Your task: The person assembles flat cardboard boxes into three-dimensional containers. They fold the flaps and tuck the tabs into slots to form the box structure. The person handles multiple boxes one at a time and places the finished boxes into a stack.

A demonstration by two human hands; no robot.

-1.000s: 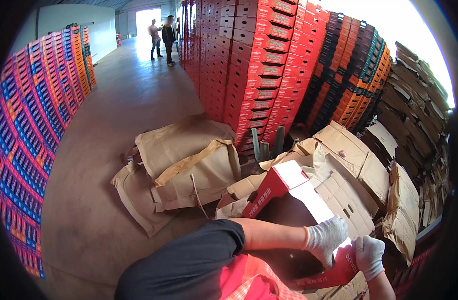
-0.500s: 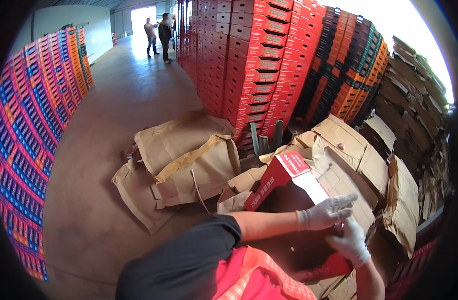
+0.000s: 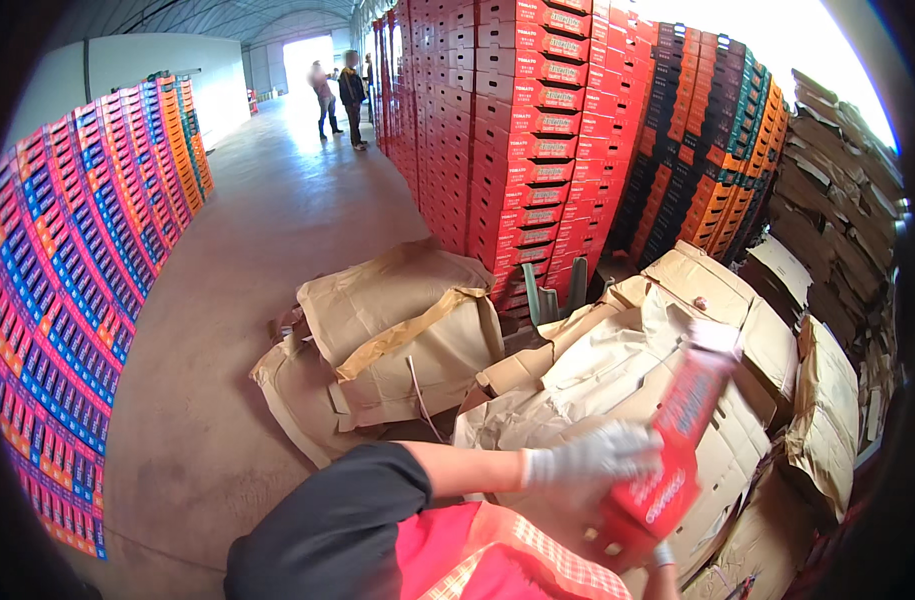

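The red carton is in front of the person, nearer than the tall red stack and to the right of its foot. Its long axis slants: the pale far end points away from the person, passing to the right of the stack, while the broad red near end points back toward the person's body. Red printed faces are turned into view, and the outline is blurred. I cannot tell whether its underside touches the brown cardboard below.

Of the hands, the gloved left hand lies on the carton's stack-facing side, its fingers stretched out and close together; whether they grip is unclear. The gloved right hand is at the near end, mostly hidden by the carton, so how far it is open and its hold cannot be told.

A folded cardboard bundle lies on the floor, nearer than the stack and to its left. Green posts stand at the stack's foot, and dark and orange crates rise to its right.
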